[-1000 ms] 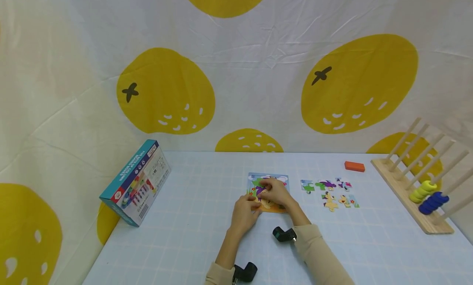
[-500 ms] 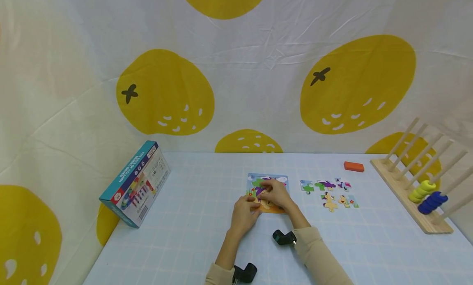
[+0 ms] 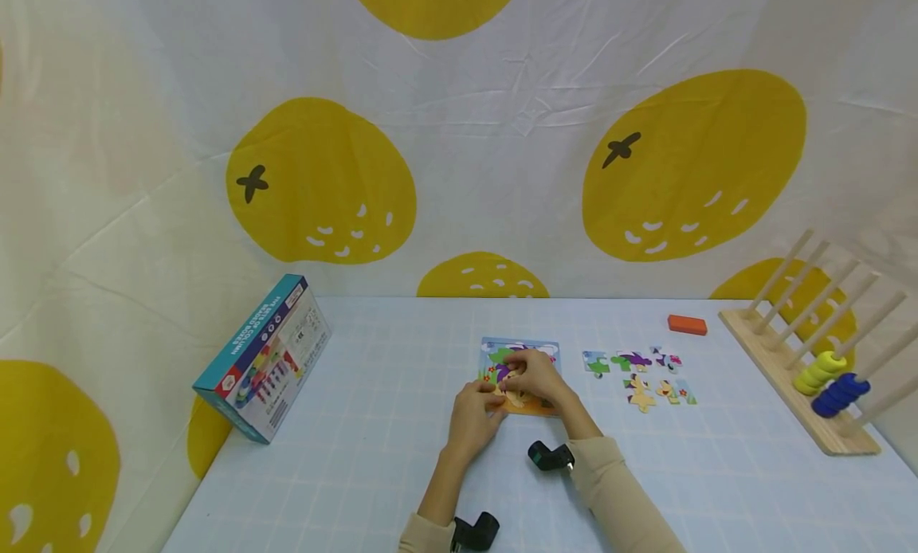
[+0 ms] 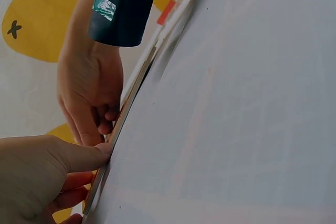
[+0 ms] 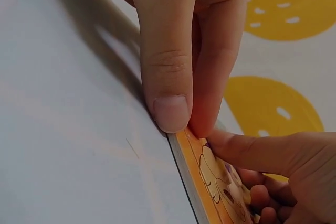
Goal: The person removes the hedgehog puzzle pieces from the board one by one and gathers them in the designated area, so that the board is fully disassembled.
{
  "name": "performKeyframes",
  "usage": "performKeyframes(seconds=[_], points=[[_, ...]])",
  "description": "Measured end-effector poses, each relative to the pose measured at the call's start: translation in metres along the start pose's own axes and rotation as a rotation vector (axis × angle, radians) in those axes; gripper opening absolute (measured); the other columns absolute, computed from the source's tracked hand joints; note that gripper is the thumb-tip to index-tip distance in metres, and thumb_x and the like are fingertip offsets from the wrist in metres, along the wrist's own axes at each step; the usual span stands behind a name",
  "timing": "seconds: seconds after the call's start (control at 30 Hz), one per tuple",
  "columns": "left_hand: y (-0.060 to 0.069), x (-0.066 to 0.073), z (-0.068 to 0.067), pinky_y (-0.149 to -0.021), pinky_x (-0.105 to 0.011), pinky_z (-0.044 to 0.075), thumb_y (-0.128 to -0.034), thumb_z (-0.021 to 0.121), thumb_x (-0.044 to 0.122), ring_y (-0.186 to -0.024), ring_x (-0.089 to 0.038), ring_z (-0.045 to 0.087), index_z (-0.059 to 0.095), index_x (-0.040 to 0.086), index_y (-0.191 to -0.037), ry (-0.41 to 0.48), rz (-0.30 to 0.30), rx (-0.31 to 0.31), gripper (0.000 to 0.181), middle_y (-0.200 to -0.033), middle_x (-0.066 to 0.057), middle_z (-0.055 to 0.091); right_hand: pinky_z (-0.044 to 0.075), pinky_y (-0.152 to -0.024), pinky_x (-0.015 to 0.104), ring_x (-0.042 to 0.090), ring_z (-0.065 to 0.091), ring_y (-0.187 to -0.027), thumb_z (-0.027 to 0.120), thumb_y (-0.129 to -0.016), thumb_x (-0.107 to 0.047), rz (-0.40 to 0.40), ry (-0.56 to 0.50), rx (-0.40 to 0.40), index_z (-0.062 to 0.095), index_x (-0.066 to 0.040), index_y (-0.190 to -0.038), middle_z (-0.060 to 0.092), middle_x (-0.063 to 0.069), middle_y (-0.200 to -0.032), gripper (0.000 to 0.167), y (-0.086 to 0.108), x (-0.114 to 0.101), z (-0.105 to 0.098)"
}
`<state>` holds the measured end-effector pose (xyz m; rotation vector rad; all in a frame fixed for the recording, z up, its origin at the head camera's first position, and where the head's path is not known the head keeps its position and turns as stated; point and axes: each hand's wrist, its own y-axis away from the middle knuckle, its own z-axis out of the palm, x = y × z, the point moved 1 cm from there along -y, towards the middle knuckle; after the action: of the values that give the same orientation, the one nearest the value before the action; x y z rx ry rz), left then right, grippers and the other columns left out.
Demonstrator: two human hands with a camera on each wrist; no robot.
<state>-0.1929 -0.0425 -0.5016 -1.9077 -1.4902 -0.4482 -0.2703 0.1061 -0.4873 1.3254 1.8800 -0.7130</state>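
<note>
Head view: one box (image 3: 276, 362), one puzzle (image 3: 492, 365) in left fingers (image 3: 486, 388), grip of right fingers (image 3: 518, 354) unclear

Printed box (image 3: 263, 358) at left, red block (image 3: 687, 324), wooden peg rack (image 3: 776, 366), yellow rings (image 3: 819, 373), blue rings (image 3: 841, 394)

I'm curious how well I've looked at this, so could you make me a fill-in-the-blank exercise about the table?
1. In the head view, the loose puzzle pieces lie to the ____ of the puzzle board.
2. The left hand holds the edge of the ____.
3. On the wooden peg rack, yellow rings sit beside ____ rings.

Missing words: right; puzzle board; blue.
</note>
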Motion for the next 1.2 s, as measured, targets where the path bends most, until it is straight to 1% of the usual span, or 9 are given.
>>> performKeyframes(seconds=[0.2,0.37,0.53,0.67,0.83,0.9,1.0,1.1,1.2], points=[[0.0,-0.001,0.001,-0.088,-0.04,0.046,-0.0758,0.078,0.013,-0.099,-0.024,0.058,0.076,0.006,-0.09,0.0,0.002,0.006,0.016,-0.104,-0.006,0.065,0.044,-0.058,0.022,0.013,0.051,-0.07,0.083,-0.069,-0.012,0.033,0.017,-0.038,0.066,0.005,-0.108,0.061,0.005,-0.083,0.046,-0.002,-0.003,-0.001],[0.0,0.0,0.001,-0.088,-0.04,0.047,-0.0761,0.078,0.013,-0.098,-0.024,0.058,0.076,0.006,-0.091,0.001,-0.008,0.002,0.016,-0.104,-0.006,0.064,0.044,-0.06,0.024,0.016,0.049,-0.073,0.084,-0.068,-0.01,0.068,0.022,-0.072,0.065,0.004,-0.105,0.058,0.007,-0.084,0.044,-0.004,-0.006,-0.003],[0.0,0.001,0.001,-0.089,-0.039,0.048,-0.0764,0.078,0.013,-0.099,-0.023,0.058,0.076,0.006,-0.091,-0.002,-0.02,0.0,0.017,-0.105,-0.005,0.064,0.045,-0.066,0.027,0.017,0.049,-0.076,0.084,-0.068,-0.011,0.114,0.056,-0.105,0.062,0.001,-0.103,0.056,0.006,-0.086,0.043,-0.007,-0.009,-0.004],[0.0,0.002,0.001,-0.089,-0.038,0.048,-0.0768,0.078,0.014,-0.098,-0.022,0.057,0.076,0.006,-0.091,-0.005,-0.032,-0.005,0.017,-0.105,-0.005,0.064,0.045,-0.067,0.028,0.017,0.049,-0.076,0.084,-0.068,-0.012,0.113,0.082,-0.127,0.059,0.001,-0.101,0.054,0.006,-0.084,0.044,-0.009,-0.01,-0.006],[0.0,0.002,0.002,-0.089,-0.038,0.048,-0.077,0.078,0.014,-0.098,-0.022,0.057,0.076,0.007,-0.092,-0.004,-0.039,-0.01,0.017,-0.105,-0.004,0.064,0.043,-0.065,0.027,0.017,0.048,-0.074,0.085,-0.067,-0.011,0.122,0.069,-0.127,0.058,0.001,-0.099,0.053,0.006,-0.082,0.044,-0.01,-0.009,-0.007],[0.0,0.001,0.002,-0.089,-0.038,0.048,-0.0769,0.078,0.014,-0.099,-0.022,0.057,0.076,0.007,-0.092,-0.005,-0.04,-0.01,0.017,-0.105,-0.004,0.064,0.044,-0.067,0.028,0.018,0.048,-0.075,0.085,-0.066,-0.011,0.119,0.057,-0.116,0.058,0.001,-0.099,0.054,0.007,-0.084,0.044,-0.009,-0.008,-0.007],[0.0,0.001,0.002,-0.089,-0.038,0.048,-0.0768,0.078,0.014,-0.099,-0.022,0.057,0.076,0.007,-0.092,-0.008,-0.047,-0.012,0.017,-0.105,-0.004,0.064,0.045,-0.069,0.028,0.018,0.049,-0.077,0.085,-0.066,-0.011,0.084,0.041,-0.087,0.058,0.001,-0.1,0.055,0.008,-0.087,0.045,-0.008,-0.006,-0.006],[0.0,0.001,0.002,-0.09,-0.039,0.048,-0.0771,0.078,0.015,-0.1,-0.022,0.057,0.076,0.007,-0.093,-0.011,-0.049,-0.016,0.018,-0.106,-0.004,0.064,0.045,-0.066,0.027,0.017,0.049,-0.075,0.083,-0.069,-0.01,0.025,0.006,-0.051,0.059,0.002,-0.1,0.057,0.008,-0.087,0.041,-0.006,-0.003,-0.004],[0.0,0.001,0.002,-0.09,-0.039,0.047,-0.0771,0.077,0.014,-0.1,-0.022,0.057,0.076,0.007,-0.092,-0.014,-0.04,-0.012,0.017,-0.107,-0.005,0.064,0.045,-0.062,0.025,0.016,0.052,-0.071,0.077,-0.076,-0.007,-0.047,-0.03,-0.008,0.058,0.003,-0.098,0.059,0.009,-0.084,0.031,-0.003,0.0,-0.003]])
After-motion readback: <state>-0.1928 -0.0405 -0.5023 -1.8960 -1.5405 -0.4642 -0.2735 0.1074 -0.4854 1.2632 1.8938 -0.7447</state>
